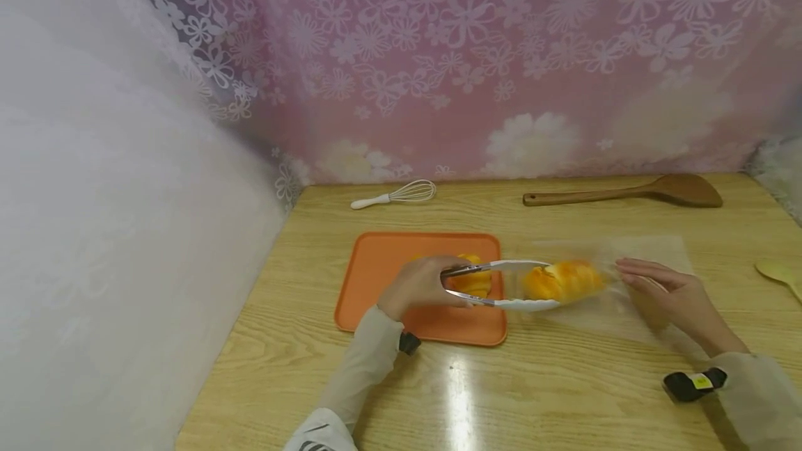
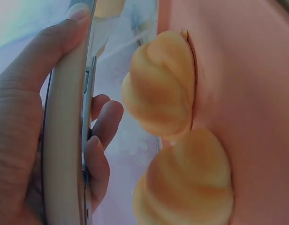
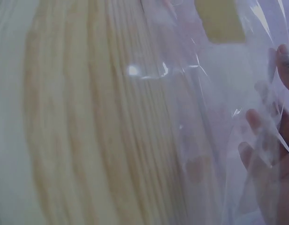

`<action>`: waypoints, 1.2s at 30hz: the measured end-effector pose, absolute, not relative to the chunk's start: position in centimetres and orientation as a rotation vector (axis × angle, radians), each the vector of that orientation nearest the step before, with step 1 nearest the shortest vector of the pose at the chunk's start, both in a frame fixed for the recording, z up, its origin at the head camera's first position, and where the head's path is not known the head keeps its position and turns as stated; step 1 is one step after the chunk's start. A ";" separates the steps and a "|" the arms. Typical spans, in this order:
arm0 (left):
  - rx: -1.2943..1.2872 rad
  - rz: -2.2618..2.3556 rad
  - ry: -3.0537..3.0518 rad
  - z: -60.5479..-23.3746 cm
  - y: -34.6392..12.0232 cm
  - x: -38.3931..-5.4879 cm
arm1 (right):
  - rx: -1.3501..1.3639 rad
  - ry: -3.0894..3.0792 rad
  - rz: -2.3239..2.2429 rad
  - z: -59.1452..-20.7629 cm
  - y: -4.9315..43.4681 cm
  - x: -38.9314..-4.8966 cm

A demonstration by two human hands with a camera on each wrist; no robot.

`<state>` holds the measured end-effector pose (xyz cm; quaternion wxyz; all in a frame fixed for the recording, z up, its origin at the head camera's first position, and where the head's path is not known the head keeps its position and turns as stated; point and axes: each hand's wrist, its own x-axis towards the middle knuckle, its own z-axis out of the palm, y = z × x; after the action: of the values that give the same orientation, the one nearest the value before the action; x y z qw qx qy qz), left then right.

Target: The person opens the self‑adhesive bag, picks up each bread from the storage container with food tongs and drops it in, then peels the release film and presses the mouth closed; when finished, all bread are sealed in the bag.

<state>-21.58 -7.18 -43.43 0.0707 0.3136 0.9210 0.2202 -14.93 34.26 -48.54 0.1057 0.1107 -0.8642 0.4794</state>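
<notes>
Three golden, ridged breads (image 1: 573, 280): two on one tray (image 1: 382, 250), one between tongs (image 1: 526, 305) gripped by the left hand (image 1: 418, 287). Right hand (image 1: 679, 301) at one clear bag (image 1: 661, 252); whether clamped cannot be told.

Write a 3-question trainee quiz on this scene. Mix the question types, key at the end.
1. Multiple choice: what does the left hand hold?
A) nothing
B) tongs
C) a cup

2. Fill in: in the head view, the whisk lies to the ___ of the wooden spatula.

3. Count: how many bread rolls show on the orange tray in the left wrist view?

Key: 1. B; 2. left; 3. two.
</notes>
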 end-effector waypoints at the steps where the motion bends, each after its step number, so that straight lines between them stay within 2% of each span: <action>1: 0.950 0.658 2.762 -43.5 -6.9 -21.7 | 0.318 -2.539 1.419 -48.6 34.2 -15.0; 11: 1.096 0.626 2.725 -43.7 -3.9 -22.5 | 0.317 -2.571 1.387 -48.0 33.9 -15.2; 26: 1.089 0.493 2.705 -43.7 -0.3 -22.9 | 0.392 -2.408 1.529 -47.9 32.8 -15.7; 36: 1.062 0.482 2.714 -43.4 0.4 -23.2 | 0.436 -2.363 1.502 -48.0 33.1 -15.7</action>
<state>-23.20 0.37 -43.45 0.0936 0.3578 0.9148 0.1623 -15.69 33.11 -48.01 0.1534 0.1522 -0.8240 0.5237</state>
